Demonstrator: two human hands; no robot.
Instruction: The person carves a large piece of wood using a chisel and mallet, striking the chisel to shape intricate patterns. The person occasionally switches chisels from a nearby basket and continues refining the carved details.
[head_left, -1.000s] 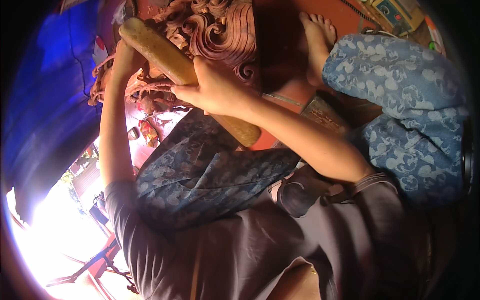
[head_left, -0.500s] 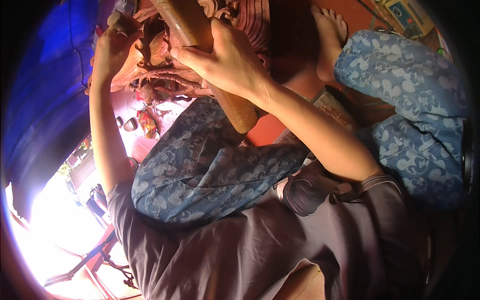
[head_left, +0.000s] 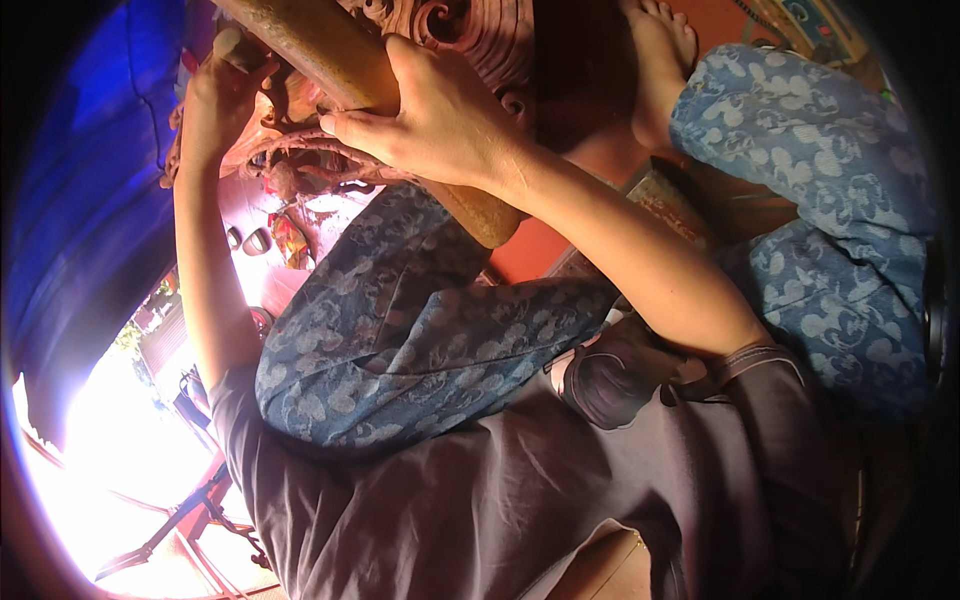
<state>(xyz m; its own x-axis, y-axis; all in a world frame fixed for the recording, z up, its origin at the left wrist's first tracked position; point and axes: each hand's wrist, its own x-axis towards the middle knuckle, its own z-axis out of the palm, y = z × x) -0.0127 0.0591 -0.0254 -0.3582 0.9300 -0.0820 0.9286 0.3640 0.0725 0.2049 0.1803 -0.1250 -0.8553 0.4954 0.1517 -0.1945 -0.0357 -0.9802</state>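
Observation:
My right hand [head_left: 440, 125] is wrapped around the middle of a thick wooden mallet [head_left: 330, 60], shaped like a plain round club. One end of it leaves the top edge, and the other slants down toward my knee. At the upper left, my left hand [head_left: 215, 100] is closed on what looks like a chisel [head_left: 237, 48]. Only its rounded butt shows above the fingers; the blade is hidden. Beneath both hands lies a reddish carved wood piece [head_left: 490, 45] with scrolls, grooves and root-like strands. The mallet covers part of it.
My bent legs in patterned blue trousers [head_left: 380, 340] frame the work. A worn block-like object [head_left: 665, 205] rests by my right forearm. A colourful wrapper [head_left: 290, 240] lies on the floor past my left knee. Blue sheeting [head_left: 90, 200] hangs at left; a box [head_left: 810, 25] stands upper right.
The mallet has shifted left and tilted flatter, its upper end nearer the left hand. My left hand stays closed on the chisel. The carving sits slightly higher and further left in view.

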